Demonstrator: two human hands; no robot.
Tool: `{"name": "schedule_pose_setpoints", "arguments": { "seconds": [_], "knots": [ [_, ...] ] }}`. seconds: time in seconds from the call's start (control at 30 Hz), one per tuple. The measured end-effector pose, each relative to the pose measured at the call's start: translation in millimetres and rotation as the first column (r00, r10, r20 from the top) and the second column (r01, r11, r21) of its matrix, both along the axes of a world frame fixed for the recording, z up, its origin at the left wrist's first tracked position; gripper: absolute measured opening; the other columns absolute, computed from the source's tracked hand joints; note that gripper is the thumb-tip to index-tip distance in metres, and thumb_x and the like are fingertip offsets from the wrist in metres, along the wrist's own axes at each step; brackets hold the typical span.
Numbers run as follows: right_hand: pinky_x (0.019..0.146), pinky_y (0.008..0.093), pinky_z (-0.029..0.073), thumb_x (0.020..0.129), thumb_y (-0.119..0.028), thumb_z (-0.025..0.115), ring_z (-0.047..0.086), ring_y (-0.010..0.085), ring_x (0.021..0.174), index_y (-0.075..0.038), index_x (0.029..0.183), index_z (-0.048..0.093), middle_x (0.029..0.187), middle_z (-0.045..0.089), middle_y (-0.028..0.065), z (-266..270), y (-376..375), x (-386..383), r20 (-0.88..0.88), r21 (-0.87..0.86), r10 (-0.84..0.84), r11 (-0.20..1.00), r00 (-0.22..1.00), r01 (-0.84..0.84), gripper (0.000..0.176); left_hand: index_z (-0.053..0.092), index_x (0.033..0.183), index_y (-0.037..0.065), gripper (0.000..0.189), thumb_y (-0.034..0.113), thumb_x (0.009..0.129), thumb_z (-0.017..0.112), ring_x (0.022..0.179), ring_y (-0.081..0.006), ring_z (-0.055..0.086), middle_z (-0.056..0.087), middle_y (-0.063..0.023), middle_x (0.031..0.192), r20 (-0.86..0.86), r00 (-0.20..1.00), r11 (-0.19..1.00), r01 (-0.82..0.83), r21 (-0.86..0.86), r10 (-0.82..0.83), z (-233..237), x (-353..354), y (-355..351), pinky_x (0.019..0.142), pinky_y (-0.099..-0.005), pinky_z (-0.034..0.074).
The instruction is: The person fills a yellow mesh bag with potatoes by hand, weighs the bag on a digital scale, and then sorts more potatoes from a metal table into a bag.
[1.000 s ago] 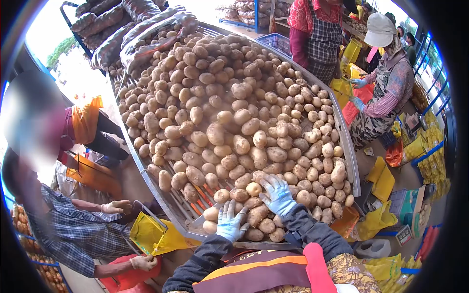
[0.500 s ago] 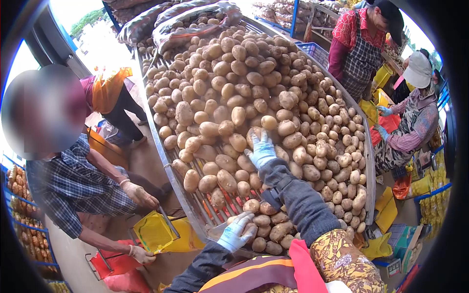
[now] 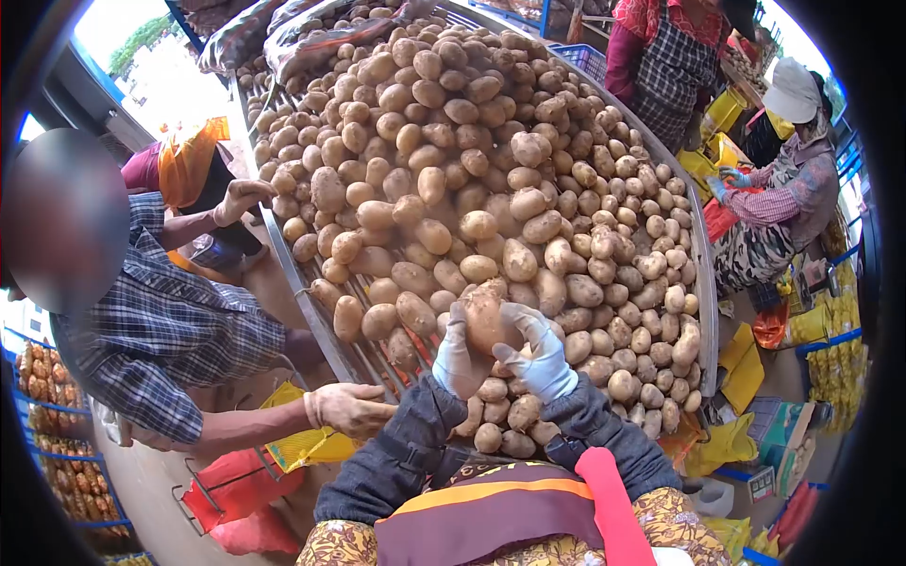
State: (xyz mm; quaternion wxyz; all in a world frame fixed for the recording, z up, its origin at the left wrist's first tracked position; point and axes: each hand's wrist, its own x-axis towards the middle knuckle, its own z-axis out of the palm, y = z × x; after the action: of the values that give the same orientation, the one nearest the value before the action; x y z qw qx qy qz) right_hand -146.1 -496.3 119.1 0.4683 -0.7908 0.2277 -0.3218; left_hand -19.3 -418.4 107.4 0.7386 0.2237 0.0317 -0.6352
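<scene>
A large potato (image 3: 488, 319) with soil on its skin is held up between my two gloved hands, over the near end of the sorting table. My left hand (image 3: 457, 360) presses its left side, with the thumb and fingers upright. On the other side, my right hand (image 3: 536, 357) curls its fingers against the lower right of the potato. Both gloves are white and light blue. Beyond them lies a wide heap of potatoes (image 3: 453, 179), several of them just under my wrists. The slatted metal bars (image 3: 366, 304) show at the left of the heap.
A metal rim (image 3: 300, 283) runs along the table's left side. A person in a plaid shirt (image 3: 189, 321) leans close there, one hand near my left forearm. Yellow mesh bags (image 3: 316, 448) and red bags (image 3: 241, 491) are below. Co-workers (image 3: 783, 189) stand at the right.
My right hand has drawn back from the heap and my left hand has risen; both now hold one potato. The person at the left has reached both hands toward the table.
</scene>
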Motion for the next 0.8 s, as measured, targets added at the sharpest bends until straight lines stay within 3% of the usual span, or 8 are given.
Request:
{"name": "schedule_pose_setpoints", "arguments": {
  "seconds": [0.2, 0.27, 0.3, 0.53, 0.6, 0.67, 0.73, 0.8],
  "knots": [
    [0.106, 0.0447, 0.036, 0.086, -0.041, 0.067, 0.046, 0.0388, 0.123, 0.0, 0.13, 0.05, 0.131, 0.049, 0.0231, 31.5, 21.4, -27.8, -0.183, -0.366, -0.156, 0.927, 0.971, 0.08, 0.062, 0.044, 0.138, 0.009, 0.064, 0.058, 0.098, 0.038, 0.118, -0.0222, 0.056, 0.056, -0.0091, 0.131, 0.169, 0.943, 0.926, 0.228, 0.302, -0.287, 27.3, -51.2, 7.5, 0.1, -0.0382, 0.046],
    [0.097, 0.038, 0.043, 0.09, -0.032, 0.064, 0.056, 0.03, 0.11, -0.001, 0.116, 0.059, 0.115, 0.06, 0.0184, 4.2, 10.9, -30.8, -0.107, 0.098, -0.115, 0.987, 0.988, 0.126, 0.041, 0.048, 0.133, 0.007, 0.058, 0.054, 0.1, 0.037, 0.112, -0.0205, 0.059, 0.059, -0.0085, 0.125, 0.632, 0.763, 0.991, 0.088, 0.104, -0.134, -15.5, -61.6, 17.5, 0.096, -0.0365, 0.048],
    [0.088, 0.0287, 0.047, 0.098, -0.028, 0.053, 0.06, 0.0168, 0.098, 0.0, 0.108, 0.062, 0.105, 0.064, 0.0098, -10.4, 1.1, -34.7, -0.115, 0.423, -0.044, 0.902, 0.992, 0.089, 0.031, 0.05, 0.13, 0.006, 0.055, 0.051, 0.101, 0.035, 0.106, -0.0196, 0.061, 0.061, -0.0084, 0.12, 0.509, 0.828, 0.971, 0.209, 0.113, -0.237, -13.9, -59.8, 12.6, 0.092, -0.0354, 0.05],
    [0.096, 0.031, 0.045, 0.093, -0.039, 0.062, 0.055, 0.0165, 0.107, -0.001, 0.126, 0.053, 0.118, 0.059, 0.0123, -19.6, -12.8, -62.3, -0.045, 0.66, -0.184, 0.733, 0.982, 0.168, 0.052, 0.049, 0.132, 0.005, 0.05, 0.044, 0.103, 0.035, 0.1, -0.0198, 0.063, 0.062, -0.008, 0.117, 0.248, 0.912, 0.945, 0.313, 0.093, -0.326, 14.8, -56.4, 29.0, 0.085, -0.0375, 0.053],
    [0.105, 0.0353, 0.038, 0.09, -0.044, 0.065, 0.046, 0.0241, 0.123, -0.001, 0.137, 0.042, 0.135, 0.045, 0.0161, -14.3, 14.9, -60.0, 0.033, 0.379, -0.097, 0.922, 0.995, 0.077, 0.068, 0.048, 0.134, 0.005, 0.049, 0.041, 0.103, 0.035, 0.107, -0.0199, 0.06, 0.06, -0.0078, 0.123, 0.299, 0.916, 0.962, 0.24, 0.129, -0.268, 11.9, -69.0, 22.9, 0.091, -0.0362, 0.051],
    [0.11, 0.0386, 0.032, 0.087, -0.045, 0.068, 0.036, 0.0288, 0.133, 0.0, 0.142, 0.033, 0.143, 0.034, 0.0188, 10.8, 46.7, -57.1, -0.264, 0.033, -0.157, 0.985, 0.952, 0.171, 0.079, 0.046, 0.136, 0.005, 0.047, 0.037, 0.104, 0.035, 0.115, -0.0192, 0.055, 0.057, -0.0078, 0.128, 0.513, 0.856, 0.997, 0.05, 0.052, -0.07, 1.1, -81.1, 12.2, 0.097, -0.0338, 0.047],
    [0.108, 0.0378, 0.036, 0.083, -0.041, 0.073, 0.044, 0.0258, 0.127, 0.0, 0.14, 0.037, 0.136, 0.043, 0.0163, 2.9, 43.1, -57.4, -0.135, 0.147, -0.198, 0.965, 0.971, 0.217, 0.079, 0.045, 0.137, 0.004, 0.043, 0.031, 0.104, 0.038, 0.12, -0.0189, 0.051, 0.053, -0.0084, 0.133, 0.537, 0.839, 0.996, 0.072, 0.046, -0.086, -14.4, -81.4, 15.7, 0.101, -0.0313, 0.043],
    [0.105, 0.0361, 0.039, 0.079, -0.035, 0.078, 0.051, 0.0218, 0.118, -0.002, 0.139, 0.038, 0.128, 0.051, 0.0116, 15.1, 38.4, -59.9, 0.149, 0.691, -0.241, 0.719, 0.959, 0.073, 0.079, 0.044, 0.137, 0.003, 0.038, 0.019, 0.102, 0.041, 0.117, -0.0172, 0.053, 0.053, -0.0099, 0.132, 0.604, 0.786, 0.991, 0.115, 0.067, -0.132, 0.7, -79.9, 24.7, 0.099, -0.0321, 0.045]
  ]
}}
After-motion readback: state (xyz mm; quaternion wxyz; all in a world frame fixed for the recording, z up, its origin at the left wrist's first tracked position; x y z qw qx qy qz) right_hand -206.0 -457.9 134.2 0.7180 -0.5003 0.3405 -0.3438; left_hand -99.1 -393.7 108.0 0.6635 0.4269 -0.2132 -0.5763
